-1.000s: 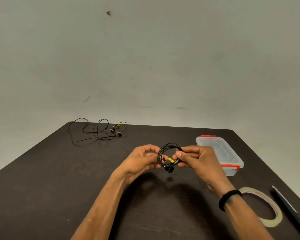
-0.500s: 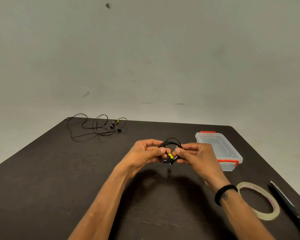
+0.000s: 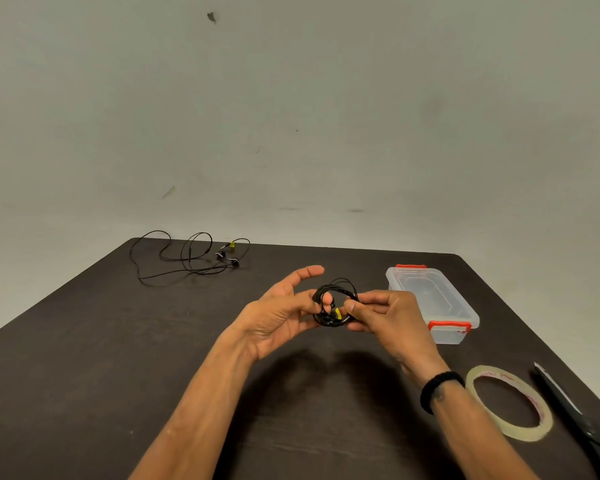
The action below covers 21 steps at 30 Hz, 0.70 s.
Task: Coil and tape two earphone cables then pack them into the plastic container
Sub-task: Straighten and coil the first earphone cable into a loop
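Hands: both up over the middle of the dark table [image 3: 84, 358], working the same coiled earphone cable [image 3: 335, 304] between them.
Left hand [image 3: 278, 317]: this is what changed. Half a second back its fingers were curled in tight against the coil; now it's spread open, index finger sticking out straight and up, palm showing. One fingertip pokes through the middle of the loops, so the coil kinda hangs on that finger instead of being pinched.
Right hand [image 3: 388, 315]: same grip as before, thumb and fingers pinching the right side of the coil near the little yellow tag [image 3: 338, 312]. Black wristband [image 3: 439, 389] on that wrist.
Coil: looks a bit rounder and more opened up than a moment ago, held above the table, not touching it.
Second earphone cable [image 3: 187, 258]: loose and uncoiled at the far left of the table, hasn't budged.
Plastic container [image 3: 433, 303]: clear with red clips, lid on, just right of the right hand, same spot.
Tape roll [image 3: 510, 401]: flat on the table near the right forearm.
Scissors [image 3: 575, 414]: black, beside the tape at the right edge, partly cut off by the frame.
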Each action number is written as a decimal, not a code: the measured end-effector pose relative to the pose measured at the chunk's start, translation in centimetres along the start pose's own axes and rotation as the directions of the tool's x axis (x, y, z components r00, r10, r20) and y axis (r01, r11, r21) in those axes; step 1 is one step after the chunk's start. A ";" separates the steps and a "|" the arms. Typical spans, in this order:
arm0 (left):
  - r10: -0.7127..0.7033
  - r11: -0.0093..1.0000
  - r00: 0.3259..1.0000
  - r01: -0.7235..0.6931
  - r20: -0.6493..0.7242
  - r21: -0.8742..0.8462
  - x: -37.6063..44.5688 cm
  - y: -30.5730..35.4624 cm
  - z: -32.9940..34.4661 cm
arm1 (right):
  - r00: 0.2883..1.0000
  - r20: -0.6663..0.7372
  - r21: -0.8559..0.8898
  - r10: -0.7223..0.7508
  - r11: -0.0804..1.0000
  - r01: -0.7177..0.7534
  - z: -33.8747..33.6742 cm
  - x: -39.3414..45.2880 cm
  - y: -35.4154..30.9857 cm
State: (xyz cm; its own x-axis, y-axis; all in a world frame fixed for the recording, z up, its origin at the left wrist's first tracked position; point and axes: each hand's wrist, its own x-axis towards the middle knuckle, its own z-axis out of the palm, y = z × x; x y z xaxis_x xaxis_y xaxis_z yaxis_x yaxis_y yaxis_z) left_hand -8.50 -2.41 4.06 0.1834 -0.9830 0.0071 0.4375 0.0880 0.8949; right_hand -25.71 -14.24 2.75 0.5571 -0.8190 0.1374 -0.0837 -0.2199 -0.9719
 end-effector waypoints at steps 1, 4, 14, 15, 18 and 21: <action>0.006 1.000 1.000 -0.006 0.012 0.020 0.0 0.0 0.1 | 1.000 -0.001 -0.001 0.001 1.000 -0.001 0.0 0.0 0.0; 0.016 0.998 0.999 -0.018 0.036 0.055 -0.1 -0.1 0.2 | 1.000 -0.002 0.001 0.001 1.000 -0.001 0.0 0.0 0.0; 0.171 0.937 0.983 -0.141 -0.069 0.320 0.0 0.0 1.2 | 1.000 0.000 0.020 0.000 1.000 0.000 -0.1 0.0 0.0; 0.183 0.934 0.980 -0.148 -0.080 0.326 0.0 -0.1 1.2 | 1.000 0.000 0.020 -0.005 1.000 0.005 -0.1 0.0 -0.1; 0.196 0.937 0.975 -0.155 -0.104 0.312 0.2 -0.4 1.4 | 1.000 -0.002 0.019 -0.007 1.000 0.007 -0.1 -0.1 -0.1; 0.185 0.934 0.979 -0.149 -0.086 0.323 0.2 -0.4 1.3 | 1.000 -0.008 0.004 0.003 1.000 -0.003 0.0 -0.1 -0.2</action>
State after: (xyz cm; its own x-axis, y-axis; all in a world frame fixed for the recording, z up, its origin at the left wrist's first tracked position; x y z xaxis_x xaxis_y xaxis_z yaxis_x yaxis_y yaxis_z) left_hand -9.80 -2.86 4.23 0.3360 -0.9322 0.1347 0.0967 0.1764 0.9795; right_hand -25.81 -14.10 2.89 0.5501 -0.8239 0.1362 -0.0819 -0.2156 -0.9731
